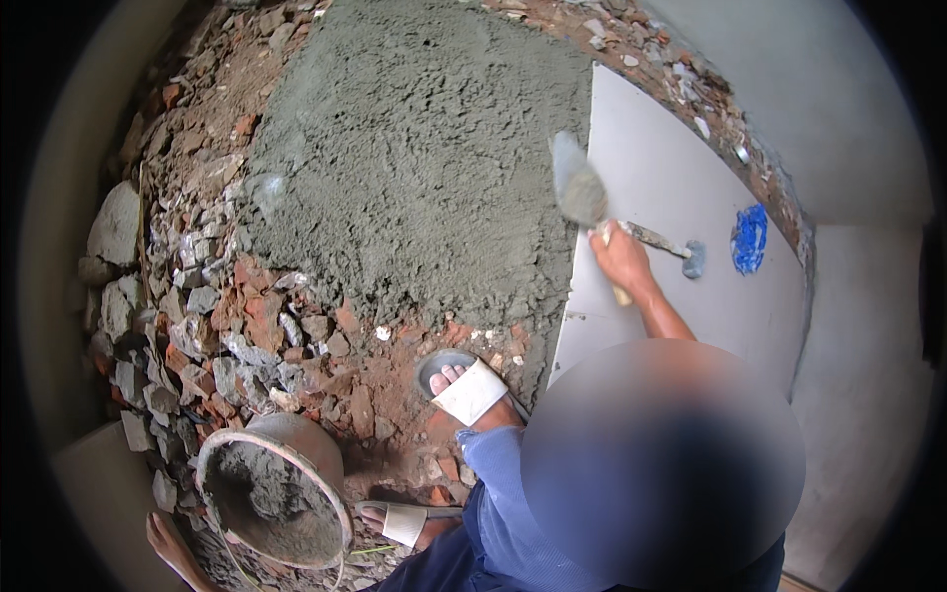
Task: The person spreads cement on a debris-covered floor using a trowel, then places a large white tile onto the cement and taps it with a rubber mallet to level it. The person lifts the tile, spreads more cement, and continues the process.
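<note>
Neither my left hand nor my right hand shows in this view. A co-worker in blue trousers (503,513) squats below me with white sandals (472,392) on the rubble. That person's hand (621,259) grips a trowel (578,189), whose mortar-coated blade hangs over the edge where the wet grey mortar bed (424,168) meets a large white tile (681,168). The tile lies flat on the right side of the bed.
A small hammer-like tool (681,252) and a blue patch (750,239) lie on the tile. A round pan of mortar (271,493) sits at lower left beside a bare foot (166,541). Broken bricks and stones (227,326) cover the left. Grey wall (848,118) borders the right.
</note>
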Demonstrator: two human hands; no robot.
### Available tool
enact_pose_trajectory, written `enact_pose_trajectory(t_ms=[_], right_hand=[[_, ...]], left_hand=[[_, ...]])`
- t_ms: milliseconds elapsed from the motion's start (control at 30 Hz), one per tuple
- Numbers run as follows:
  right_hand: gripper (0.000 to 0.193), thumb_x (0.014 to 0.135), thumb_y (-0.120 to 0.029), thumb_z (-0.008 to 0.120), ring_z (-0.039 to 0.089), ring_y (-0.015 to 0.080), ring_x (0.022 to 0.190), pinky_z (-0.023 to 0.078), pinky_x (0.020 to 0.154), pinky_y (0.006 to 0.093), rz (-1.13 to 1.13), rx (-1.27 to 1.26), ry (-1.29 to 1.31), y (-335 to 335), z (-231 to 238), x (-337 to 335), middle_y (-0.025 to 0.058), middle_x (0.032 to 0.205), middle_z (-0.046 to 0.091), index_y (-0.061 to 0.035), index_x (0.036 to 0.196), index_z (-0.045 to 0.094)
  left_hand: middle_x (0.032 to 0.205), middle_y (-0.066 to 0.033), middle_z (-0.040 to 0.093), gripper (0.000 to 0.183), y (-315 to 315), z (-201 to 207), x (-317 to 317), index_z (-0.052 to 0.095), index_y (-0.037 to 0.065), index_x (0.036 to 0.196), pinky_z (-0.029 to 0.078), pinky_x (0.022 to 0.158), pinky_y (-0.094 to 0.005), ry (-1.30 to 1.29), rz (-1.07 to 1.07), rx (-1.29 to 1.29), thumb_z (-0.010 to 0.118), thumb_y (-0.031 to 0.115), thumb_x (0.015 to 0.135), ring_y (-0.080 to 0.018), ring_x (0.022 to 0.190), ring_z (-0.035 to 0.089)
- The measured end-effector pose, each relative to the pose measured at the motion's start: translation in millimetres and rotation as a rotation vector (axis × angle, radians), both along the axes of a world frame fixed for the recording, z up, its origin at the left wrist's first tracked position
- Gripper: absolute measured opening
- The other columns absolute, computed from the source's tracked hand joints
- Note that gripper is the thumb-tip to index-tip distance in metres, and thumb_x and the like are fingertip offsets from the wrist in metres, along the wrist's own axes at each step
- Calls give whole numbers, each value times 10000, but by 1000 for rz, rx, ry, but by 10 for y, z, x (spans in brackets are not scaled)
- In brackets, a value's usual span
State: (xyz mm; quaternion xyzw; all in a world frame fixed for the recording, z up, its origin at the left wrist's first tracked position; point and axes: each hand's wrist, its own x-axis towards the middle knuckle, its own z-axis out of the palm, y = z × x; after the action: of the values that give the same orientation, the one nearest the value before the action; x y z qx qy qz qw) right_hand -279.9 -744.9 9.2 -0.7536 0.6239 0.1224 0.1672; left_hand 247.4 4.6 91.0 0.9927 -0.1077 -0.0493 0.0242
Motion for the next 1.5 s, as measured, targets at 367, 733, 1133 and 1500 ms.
enact_pose_trajectory(t_ms=[367, 733, 1133, 1500], right_hand=[[399, 944, -317, 456, 670, 363, 767, 504, 737, 491, -95, 246, -78, -250, 112, 9, 250, 930, 654, 9, 1150, 556], [334, 940, -334, 517, 532, 134, 504, 452, 421, 285, -522, 331, -648, -1168, 49, 73, 58, 706, 563, -41, 1097, 549], [291, 931, -309, 531, 525, 176, 453, 453, 392, 335, -557, 335, -630, -469, -258, 79, 84, 639, 546, -39, 1040, 534], [696, 935, -408, 534, 599, 182, 561, 500, 549, 358, -238, 126, -374, -653, -46, -63, 113, 747, 605, 67, 1412, 354]], left_hand=[[1308, -228, 537, 522, -254, -74, 59, 544, -36, 1284, 383, 1027, -393, -12, -60, -125, 478, 388, 988, -348, 1209, 510], [1345, -219, 510, 504, 178, -136, 116, 517, -33, 1311, 360, 1051, -391, 32, -101, -58, 461, 359, 1000, -346, 1244, 478], [1345, -226, 505, 520, -82, -136, 88, 515, -38, 1313, 360, 1052, -397, 36, -14, -63, 442, 373, 1003, -349, 1245, 472], [1351, -228, 495, 495, -33, -254, 260, 509, -38, 1315, 355, 1054, -403, 45, -120, -38, 422, 343, 1011, -349, 1255, 459]])
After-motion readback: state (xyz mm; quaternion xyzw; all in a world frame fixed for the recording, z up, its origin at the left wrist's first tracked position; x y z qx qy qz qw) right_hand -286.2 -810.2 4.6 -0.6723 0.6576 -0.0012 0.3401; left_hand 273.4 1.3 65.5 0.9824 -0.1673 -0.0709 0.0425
